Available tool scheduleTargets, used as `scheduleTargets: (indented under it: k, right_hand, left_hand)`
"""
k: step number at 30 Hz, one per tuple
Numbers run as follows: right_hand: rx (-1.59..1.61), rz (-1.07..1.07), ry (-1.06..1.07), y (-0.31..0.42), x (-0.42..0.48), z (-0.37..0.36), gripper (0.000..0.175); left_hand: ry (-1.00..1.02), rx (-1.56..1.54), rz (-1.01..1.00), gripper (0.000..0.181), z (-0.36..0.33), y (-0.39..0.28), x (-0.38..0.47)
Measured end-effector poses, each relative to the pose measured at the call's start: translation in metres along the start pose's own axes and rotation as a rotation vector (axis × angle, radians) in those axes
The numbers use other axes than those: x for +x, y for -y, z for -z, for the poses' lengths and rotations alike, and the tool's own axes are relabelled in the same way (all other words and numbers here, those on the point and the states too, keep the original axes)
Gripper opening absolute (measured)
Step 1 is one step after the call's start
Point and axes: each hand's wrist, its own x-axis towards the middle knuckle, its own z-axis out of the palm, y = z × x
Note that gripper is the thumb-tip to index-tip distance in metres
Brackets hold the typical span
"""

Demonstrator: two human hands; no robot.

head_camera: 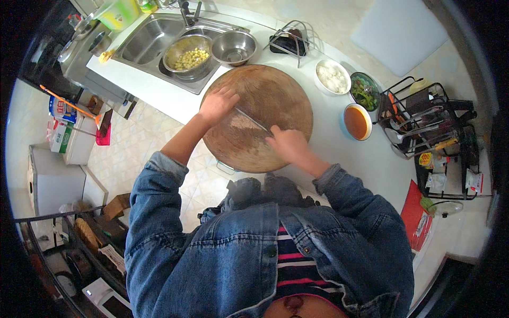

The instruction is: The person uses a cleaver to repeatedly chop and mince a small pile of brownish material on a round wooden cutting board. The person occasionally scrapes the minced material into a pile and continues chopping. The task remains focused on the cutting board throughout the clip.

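Observation:
A large round wooden chopping board (292, 95) lies on the white counter before me. My right hand (289, 144) grips the handle of a kitchen knife, whose blade (251, 119) runs up and left across the board. Near the blade's far end is my left hand (221, 104), its fingers stretched out; whether they touch the blade I cannot tell. A flat patch of finely chopped pinkish food (241, 122) lies on the wood beside the blade, between my hands.
Behind the board, a steel bowl of pale yellow round pieces (191, 59) stands at the sink (139, 41), beside another steel bowl (234, 47). To the right are bowls of white food (333, 77), leafy greens (364, 92) and orange-brown liquid (357, 122), and a black utensil rack (427, 115).

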Motion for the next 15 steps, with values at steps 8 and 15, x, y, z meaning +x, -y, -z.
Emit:
scheduleTargets:
  k: [8,15]
  right_hand:
    - [-0.136,0.247,-0.233,-0.049,0.091,0.020,0.025]
    - [-0.081,0.378,-0.062,-0.072,0.067,0.011,0.024]
  left_hand:
    - [-0.162,0.131,0.456,0.029,-0.004,-0.001,-0.010]
    - [-0.100,0.111,0.486,0.030,-0.012,-0.057,-0.044]
